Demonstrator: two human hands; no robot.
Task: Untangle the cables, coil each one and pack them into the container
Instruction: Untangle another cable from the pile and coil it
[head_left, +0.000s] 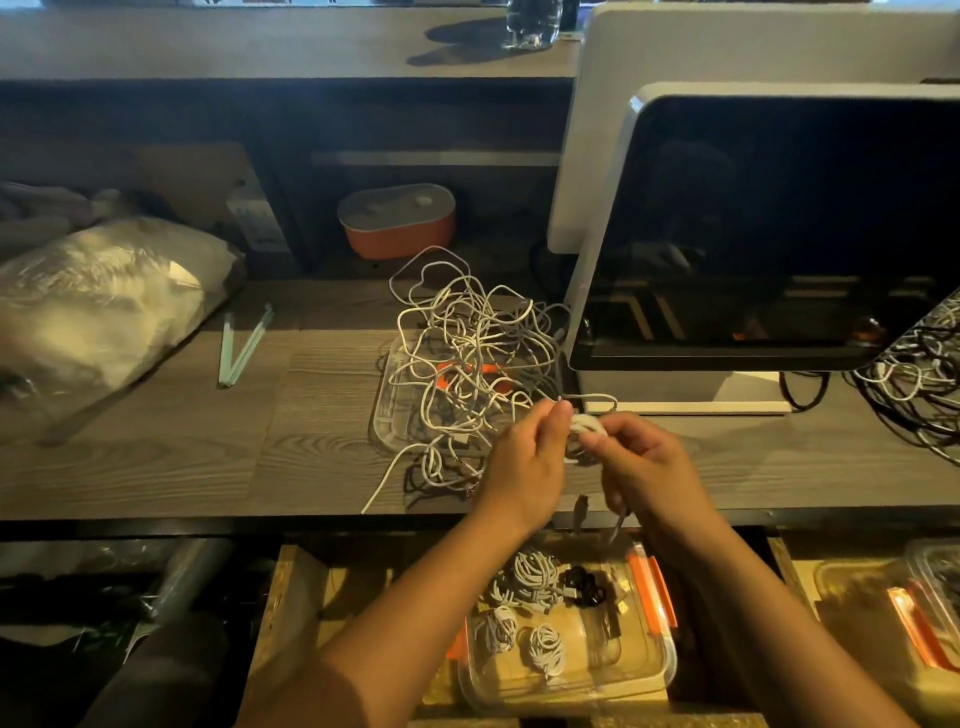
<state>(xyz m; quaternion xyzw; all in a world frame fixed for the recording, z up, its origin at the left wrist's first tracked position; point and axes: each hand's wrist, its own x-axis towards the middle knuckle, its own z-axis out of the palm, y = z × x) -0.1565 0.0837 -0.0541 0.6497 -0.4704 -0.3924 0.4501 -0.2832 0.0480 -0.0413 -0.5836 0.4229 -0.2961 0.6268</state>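
Observation:
A heap of tangled white cables (470, 353) lies on the wooden desk, over a clear lid (384, 410) with orange clips. In front of the heap my left hand (524, 462) and my right hand (644, 467) together hold a small white coiled cable (587, 428) between their fingertips. Two plug ends of that cable hang down under my right hand. Below the desk edge a clear container (654, 670) with orange latches holds several coiled white cables (530, 577) and one black coil (584, 587).
A monitor (769, 228) stands at the right of the desk, with another mass of black and white cables (919, 374) beside it. An orange box (397, 221) sits at the back, a plastic bag (98, 306) at the left. A second clear container (930, 597) is at lower right.

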